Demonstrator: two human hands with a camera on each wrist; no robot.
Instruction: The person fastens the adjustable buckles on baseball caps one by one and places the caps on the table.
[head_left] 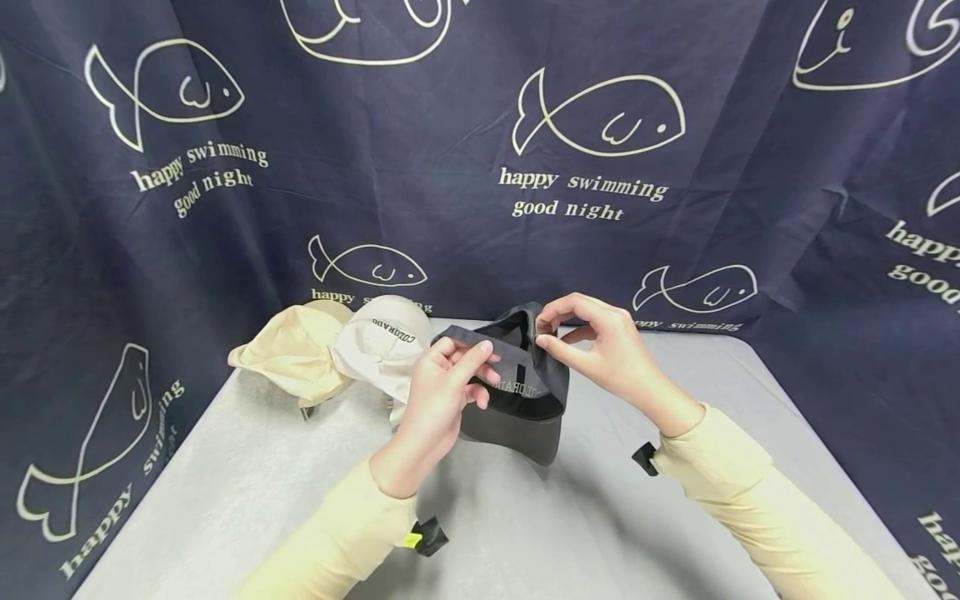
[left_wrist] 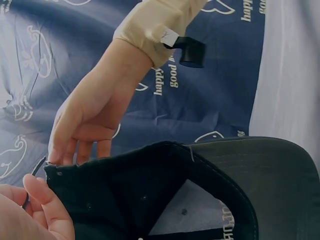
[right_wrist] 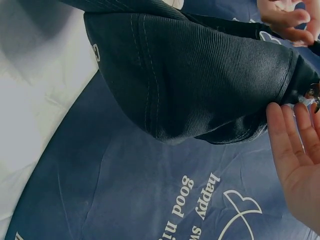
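A dark baseball cap (head_left: 553, 379) is held up over the table between both hands, its brim (head_left: 517, 433) downward and its inside partly showing. Pale lettering is visible on it. My left hand (head_left: 442, 379) pinches the thin back strap (left_wrist: 38, 165) between thumb and fingers. At the cap's upper back edge, my right hand (head_left: 603, 343) grips the strap end by a small metal buckle (right_wrist: 314, 91). In the right wrist view the right fingers (right_wrist: 295, 135) lie along the outside of this edge. The strap's tip is mostly hidden by the left hand.
A white cap (head_left: 382, 333) lettered COLORADO stands left of the hands, beside a pale yellow cap (head_left: 288, 354). Both are on the grey-white table (head_left: 255, 500). A dark blue curtain (head_left: 450, 167) with fish drawings hangs behind and around the table.
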